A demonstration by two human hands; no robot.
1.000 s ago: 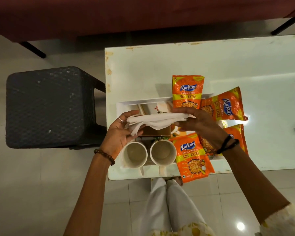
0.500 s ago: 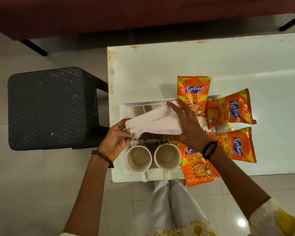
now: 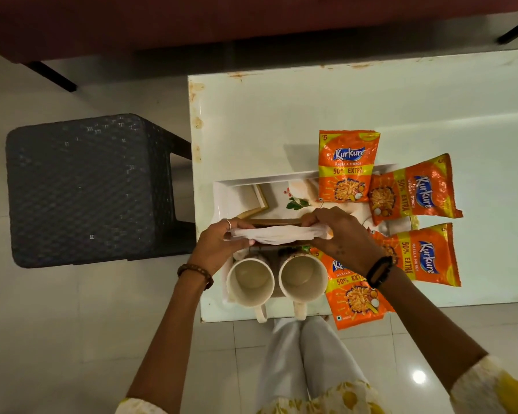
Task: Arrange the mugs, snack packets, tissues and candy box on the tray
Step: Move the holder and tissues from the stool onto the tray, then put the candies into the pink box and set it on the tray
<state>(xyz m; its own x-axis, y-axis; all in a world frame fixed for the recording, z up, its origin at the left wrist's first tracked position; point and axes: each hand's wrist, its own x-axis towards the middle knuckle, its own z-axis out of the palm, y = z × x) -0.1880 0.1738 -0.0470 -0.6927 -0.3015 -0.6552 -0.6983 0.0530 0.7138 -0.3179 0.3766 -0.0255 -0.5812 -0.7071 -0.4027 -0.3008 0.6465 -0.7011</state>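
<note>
A white tray [image 3: 237,186] lies at the table's near left corner. Two empty white mugs [image 3: 249,282] [image 3: 302,277] stand side by side at its near edge, handles toward me. My left hand [image 3: 219,245] and my right hand [image 3: 340,234] each grip one end of a folded white tissue [image 3: 277,234], held over a brown box [image 3: 277,221] on the tray. Several orange snack packets surround the tray's right side: one upright at the far edge [image 3: 347,165], two lying to the right [image 3: 413,192] [image 3: 422,255], one near my right wrist [image 3: 353,300].
The white table [image 3: 311,121] has rust spots along its left edge. A dark woven stool [image 3: 87,186] stands left of the table. A dark red sofa [image 3: 222,19] spans the back. My legs are below the table's near edge.
The tissue, spread wide before, is now folded into a narrow strip between both hands. My right hand has moved from on top of it to its right end.
</note>
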